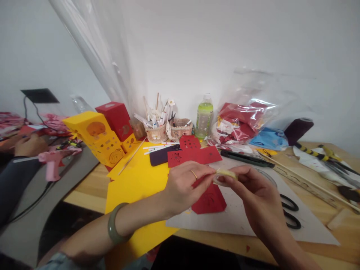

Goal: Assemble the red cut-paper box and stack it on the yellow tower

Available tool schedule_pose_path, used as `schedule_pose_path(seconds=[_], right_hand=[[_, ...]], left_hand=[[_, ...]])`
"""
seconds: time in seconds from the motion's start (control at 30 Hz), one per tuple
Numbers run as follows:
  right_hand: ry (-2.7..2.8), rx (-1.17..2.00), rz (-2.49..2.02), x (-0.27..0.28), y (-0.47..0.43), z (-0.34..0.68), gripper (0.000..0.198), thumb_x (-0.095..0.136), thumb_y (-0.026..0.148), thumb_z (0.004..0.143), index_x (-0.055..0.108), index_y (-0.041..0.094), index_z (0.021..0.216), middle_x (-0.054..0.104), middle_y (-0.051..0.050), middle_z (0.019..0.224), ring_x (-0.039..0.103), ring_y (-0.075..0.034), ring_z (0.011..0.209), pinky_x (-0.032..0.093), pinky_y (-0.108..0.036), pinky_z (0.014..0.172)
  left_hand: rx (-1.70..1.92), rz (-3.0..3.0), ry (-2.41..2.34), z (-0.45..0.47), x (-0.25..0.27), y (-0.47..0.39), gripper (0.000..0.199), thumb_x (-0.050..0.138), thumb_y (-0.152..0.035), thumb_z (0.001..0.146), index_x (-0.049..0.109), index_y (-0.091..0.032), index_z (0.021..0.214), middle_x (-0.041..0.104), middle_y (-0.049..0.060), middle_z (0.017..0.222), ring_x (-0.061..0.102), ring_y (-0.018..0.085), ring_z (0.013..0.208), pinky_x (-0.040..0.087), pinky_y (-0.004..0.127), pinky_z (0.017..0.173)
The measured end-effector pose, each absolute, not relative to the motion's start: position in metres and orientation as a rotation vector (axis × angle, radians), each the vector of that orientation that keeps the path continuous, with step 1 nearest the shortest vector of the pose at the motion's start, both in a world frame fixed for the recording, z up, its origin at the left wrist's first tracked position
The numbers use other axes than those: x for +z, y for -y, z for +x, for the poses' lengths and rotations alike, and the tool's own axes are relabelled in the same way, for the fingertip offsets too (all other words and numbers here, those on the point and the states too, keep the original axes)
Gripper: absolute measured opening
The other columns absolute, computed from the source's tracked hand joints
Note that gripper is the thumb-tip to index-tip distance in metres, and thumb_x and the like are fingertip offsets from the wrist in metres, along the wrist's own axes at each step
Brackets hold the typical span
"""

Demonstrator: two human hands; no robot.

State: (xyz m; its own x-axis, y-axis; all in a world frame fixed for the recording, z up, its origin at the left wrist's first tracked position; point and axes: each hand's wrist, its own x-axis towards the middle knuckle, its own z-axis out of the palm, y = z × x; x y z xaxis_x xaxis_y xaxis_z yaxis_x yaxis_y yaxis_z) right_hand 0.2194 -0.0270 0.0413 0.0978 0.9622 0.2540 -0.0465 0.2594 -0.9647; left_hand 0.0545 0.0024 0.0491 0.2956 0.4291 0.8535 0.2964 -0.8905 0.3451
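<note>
In front of me my right hand [253,183] grips a small pale-yellow roll of tape [227,173] between thumb and fingers. My left hand [187,183], with a ring and a green bangle on its arm, pinches at the roll's left edge, where a loose end seems to be. Below both hands lies a red cut-out card [210,200] with punched patterns, partly hidden by my left hand. It rests on a white sheet [239,221], beside large yellow paper [135,191]. Black-handled scissors [292,213] lie right of my right hand.
Yellow [95,131] and red [115,116] paper boxes stand back left. Pen baskets [157,134], a bottle [204,116] and a plastic bag of red scraps [242,116] line the wall. A cutter [247,158] and ruler [303,185] lie right. Another person's hand [32,144] and a pink glue gun [53,163] are left.
</note>
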Motion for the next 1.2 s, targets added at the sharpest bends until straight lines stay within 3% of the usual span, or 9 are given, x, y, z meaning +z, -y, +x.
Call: schedule_pose_path(seconds=[0.2, 0.37, 0.5, 0.67, 0.8, 1.0, 1.1, 1.2], right_hand=[[1.317, 0.732, -1.054, 0.04, 0.03, 0.212, 0.013, 0.071, 0.034, 0.075, 0.063, 0.023, 0.077, 0.068, 0.0, 0.074, 0.067, -0.015, 0.069, 0.056, -0.026, 0.065], [1.574, 0.243, -1.107, 0.032, 0.03, 0.222, 0.005, 0.063, 0.024, 0.081, 0.061, 0.024, 0.086, 0.069, -0.001, 0.077, 0.067, -0.016, 0.069, 0.055, -0.028, 0.064], [1.808, -0.18, -1.025, 0.037, 0.026, 0.232, 0.015, 0.059, 0.013, 0.083, 0.057, 0.025, 0.092, 0.069, 0.001, 0.078, 0.067, -0.015, 0.068, 0.053, -0.025, 0.06], [2.071, -0.488, -0.761, 0.061, 0.021, 0.236, 0.019, 0.058, 0.007, 0.081, 0.052, 0.022, 0.091, 0.068, -0.001, 0.077, 0.066, -0.015, 0.071, 0.047, -0.036, 0.087], [2.114, -0.507, -0.844, 0.074, 0.019, 0.24, 0.017, 0.055, 0.022, 0.086, 0.051, 0.016, 0.101, 0.063, -0.001, 0.069, 0.061, -0.017, 0.062, 0.039, -0.043, 0.084], [2.234, -0.466, -0.927, 0.084, 0.017, 0.241, 0.016, 0.051, 0.025, 0.091, 0.06, 0.018, 0.104, 0.057, 0.002, 0.059, 0.055, -0.016, 0.059, 0.033, -0.042, 0.08], [2.315, -0.135, -0.938, 0.087, 0.015, 0.241, 0.019, 0.049, 0.032, 0.092, 0.066, 0.024, 0.095, 0.055, 0.003, 0.058, 0.053, -0.015, 0.059, 0.034, -0.038, 0.078], [2.297, 0.405, -1.101, 0.087, 0.012, 0.243, 0.028, 0.052, 0.042, 0.089, 0.068, 0.024, 0.076, 0.053, 0.004, 0.057, 0.049, -0.012, 0.057, 0.037, -0.029, 0.065]], left_hand=[[1.749, 2.616, -0.695, 0.055, 0.049, -0.005, 0.011, 0.058, -0.009, 0.082, 0.064, -0.012, 0.091, 0.075, 0.01, 0.082, 0.071, 0.017, 0.074, 0.058, 0.027, 0.07], [1.69, 2.475, -0.714, 0.053, 0.058, -0.006, 0.009, 0.057, -0.011, 0.08, 0.064, -0.016, 0.082, 0.074, 0.005, 0.076, 0.067, 0.013, 0.07, 0.056, 0.026, 0.069], [1.257, 1.92, -0.878, 0.048, 0.072, -0.011, 0.005, 0.061, -0.014, 0.07, 0.063, -0.016, 0.066, 0.069, 0.003, 0.074, 0.062, 0.012, 0.068, 0.052, 0.023, 0.062], [0.577, 1.098, -0.724, 0.042, 0.087, -0.022, 0.007, 0.064, -0.02, 0.062, 0.063, -0.013, 0.062, 0.061, 0.0, 0.063, 0.052, 0.006, 0.051, 0.046, 0.016, 0.044], [0.518, 0.93, -0.653, 0.038, 0.094, -0.022, 0.005, 0.061, -0.017, 0.06, 0.061, -0.012, 0.06, 0.059, -0.001, 0.061, 0.052, 0.005, 0.049, 0.045, 0.014, 0.04], [0.446, 0.882, -0.672, 0.032, 0.101, -0.015, 0.013, 0.051, -0.011, 0.068, 0.059, -0.012, 0.058, 0.059, -0.002, 0.06, 0.052, 0.006, 0.049, 0.047, 0.014, 0.041], [0.416, 0.822, -0.658, 0.032, 0.098, -0.015, 0.017, 0.047, -0.01, 0.072, 0.059, -0.013, 0.059, 0.058, -0.002, 0.06, 0.053, 0.007, 0.048, 0.048, 0.015, 0.04], [0.38, 0.805, -0.675, 0.031, 0.088, -0.017, 0.016, 0.047, -0.012, 0.072, 0.057, -0.013, 0.06, 0.056, -0.002, 0.059, 0.051, 0.007, 0.047, 0.048, 0.017, 0.04]])
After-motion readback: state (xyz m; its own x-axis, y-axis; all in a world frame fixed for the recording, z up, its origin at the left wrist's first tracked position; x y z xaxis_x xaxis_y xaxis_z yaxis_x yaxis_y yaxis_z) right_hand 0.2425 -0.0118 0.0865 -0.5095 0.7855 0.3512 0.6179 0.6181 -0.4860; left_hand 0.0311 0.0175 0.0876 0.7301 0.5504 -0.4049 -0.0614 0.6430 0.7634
